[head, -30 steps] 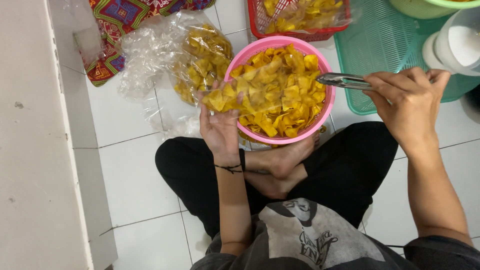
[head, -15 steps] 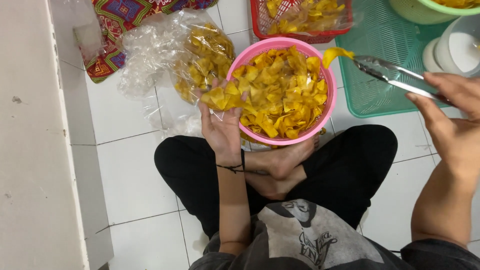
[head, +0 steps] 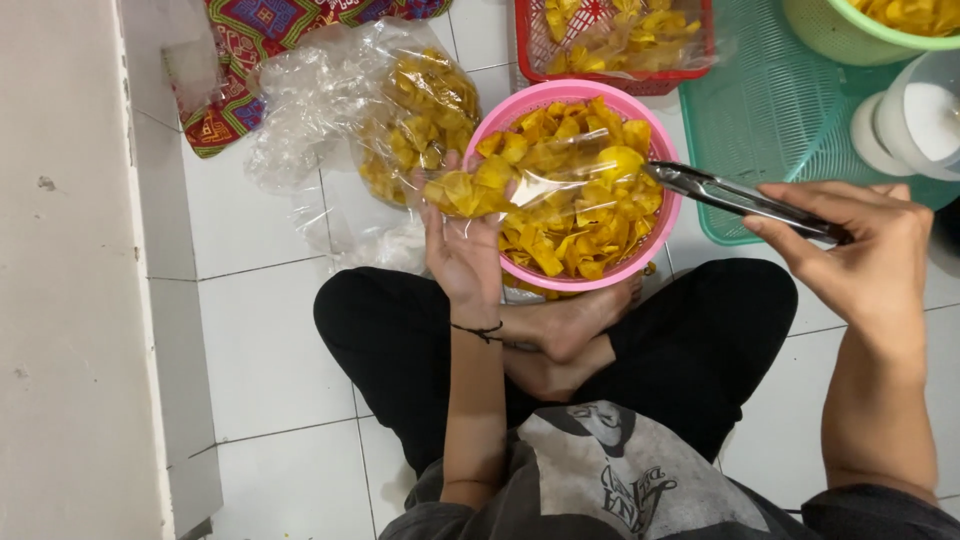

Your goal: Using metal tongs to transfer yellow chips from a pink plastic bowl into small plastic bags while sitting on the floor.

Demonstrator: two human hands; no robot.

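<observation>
Left hand (head: pixel 462 250) is gripping a small clear plastic bag (head: pixel 520 185) partly filled with yellow chips, fingers curled around its lower end, holding it flat over the near-left rim of the pink bowl (head: pixel 668 215). Right hand (head: pixel 855 255) is closing its fingers around metal tongs (head: pixel 735 195), tips pointing left into the bag's open mouth, above the chips (head: pixel 585 225) piled in the bowl. Can't tell whether the tongs are pinching a chip; plastic glare is hiding it.

Bowl is sitting on the white tile floor (head: pixel 270 360) just in front of the person's crossed feet, touching the near-left corner of the teal tray (head: pixel 770 110). Red basket (head: pixel 610 40) with bagged chips is lying beyond the bowl, near it. Big clear bag of chips (head: pixel 400 110) is lying on the floor left of the bowl. Green bowl (head: pixel 850 30) is sitting at the tray's far edge.
</observation>
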